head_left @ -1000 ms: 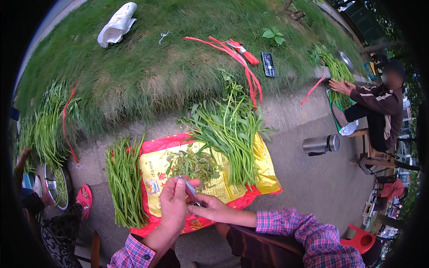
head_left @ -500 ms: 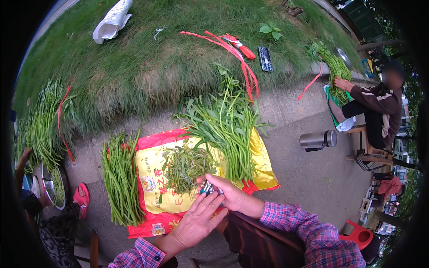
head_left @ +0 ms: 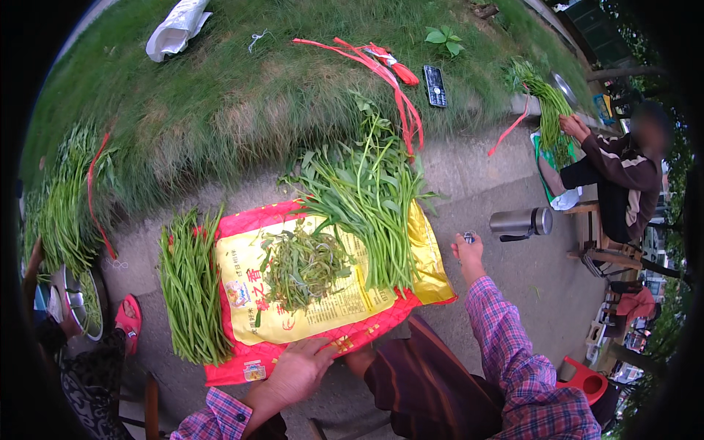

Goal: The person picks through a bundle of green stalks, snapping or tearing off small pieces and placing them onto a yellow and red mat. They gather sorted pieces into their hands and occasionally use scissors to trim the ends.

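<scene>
My right hand (head_left: 469,257) is stretched out over the pavement, its fingers closed on a small shiny metal thing (head_left: 469,237) whose kind I cannot make out. My left hand (head_left: 299,369) lies palm down over the front edge of a red and yellow plastic sack (head_left: 271,328), fingers stretched out and holding nothing. On the sack are a heap of wilted leaves and trimmings (head_left: 302,270) and a leafy bundle of long green stems (head_left: 385,235). A trimmed bundle of green stems (head_left: 192,293) lies along the sack's left edge.
A steel flask (head_left: 521,221) lies beyond my right hand. On the grass are a phone (head_left: 434,86), red ties (head_left: 381,70) and a white bag (head_left: 176,31). A seated person (head_left: 623,172) handles stems at right; another person's pink sandal (head_left: 129,323) and a metal basin (head_left: 101,308) are at left.
My hands were together over the sack's front; they have parted. The right moved right and away with the small metal thing, while the left dropped slightly toward me. The person at right raised their hands.
</scene>
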The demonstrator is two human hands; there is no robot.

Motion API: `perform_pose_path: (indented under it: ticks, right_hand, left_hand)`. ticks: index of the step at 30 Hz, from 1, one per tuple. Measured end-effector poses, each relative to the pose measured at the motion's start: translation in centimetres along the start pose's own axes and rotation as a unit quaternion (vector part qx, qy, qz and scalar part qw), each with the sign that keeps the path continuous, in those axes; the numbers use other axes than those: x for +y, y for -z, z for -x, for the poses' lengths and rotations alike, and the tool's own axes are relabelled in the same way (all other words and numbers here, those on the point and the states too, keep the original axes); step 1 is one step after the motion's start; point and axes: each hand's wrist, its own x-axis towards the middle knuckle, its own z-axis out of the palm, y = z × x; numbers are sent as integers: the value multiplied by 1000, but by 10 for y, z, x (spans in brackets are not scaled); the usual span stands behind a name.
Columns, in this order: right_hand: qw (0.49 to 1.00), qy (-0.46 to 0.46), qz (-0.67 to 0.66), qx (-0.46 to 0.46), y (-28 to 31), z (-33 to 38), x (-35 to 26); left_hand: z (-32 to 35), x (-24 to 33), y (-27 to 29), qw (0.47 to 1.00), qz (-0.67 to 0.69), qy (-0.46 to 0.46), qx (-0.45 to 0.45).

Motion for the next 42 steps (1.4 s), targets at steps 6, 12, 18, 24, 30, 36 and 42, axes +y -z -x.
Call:
perform_pose_path:
  ticks: [6,12,18,24,30,36,42]
  right_hand:
    - [960,208,186,8,5,-42,43]
    - [951,172,239,97,8,-59,28]
    - [954,277,101,52,-56,-67,-52]
    - [934,343,55,88,-121,-82,-192]
    - [931,306,139,141,-151,-64,-236]
    - [928,289,183,147,-156,-80,-230]
    - [896,332,234,179,-167,-87,-250]
  left_hand:
    - [0,-7,-2,1000,3,19,-3]
    - [-1,-16,-3,998,26,54,-3]
    - [-2,-17,9,997,19,77,-3]
    - [-12,-20,16,997,13,71,18]
    - [-4,-24,19,995,33,95,13]
    - [6,-35,35,993,11,116,31]
    - [17,-49,45,989,17,138,46]
